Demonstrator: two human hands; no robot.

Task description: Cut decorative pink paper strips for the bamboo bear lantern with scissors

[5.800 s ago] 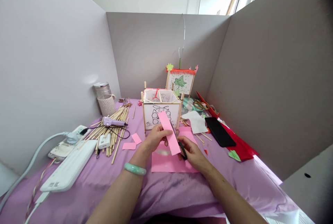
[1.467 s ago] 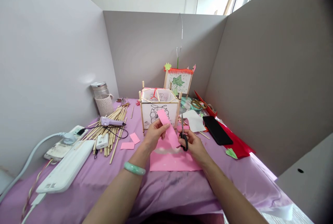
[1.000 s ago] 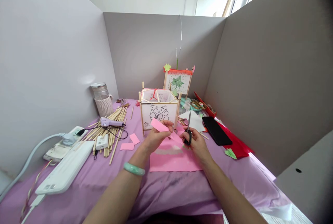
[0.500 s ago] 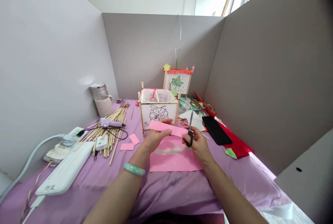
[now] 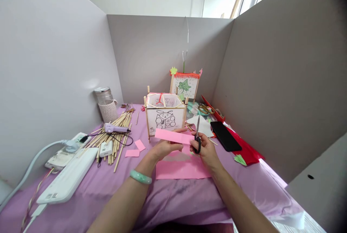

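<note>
A pink paper strip [image 5: 170, 136] is held up over the table, its left end raised slightly. My left hand [image 5: 164, 149] is closed on it from below, thumb by the lower edge and fingers behind. At the strip's right end, my right hand [image 5: 206, 150] pinches the paper and also grips black-handled scissors [image 5: 198, 128], blades pointing up. Under both hands lies a larger pink paper sheet [image 5: 181, 171]. Just behind them stands a stick-framed paper lantern [image 5: 166, 119] with a line-drawn animal on its front. Two small pink paper pieces [image 5: 132, 152] lie left of my left hand.
On the left are a bundle of wooden sticks [image 5: 119, 124], a lilac glue gun [image 5: 116, 128], a white power strip [image 5: 67, 175] and a covered jar [image 5: 107, 104]. A black phone [image 5: 225, 136] lies right, on red material [image 5: 248, 150]. Another lantern [image 5: 185, 85] stands behind.
The strip has dipped slightly, and my left thumb has slid from its face to below its lower edge. My right hand keeps the scissors in nearly the same place.
</note>
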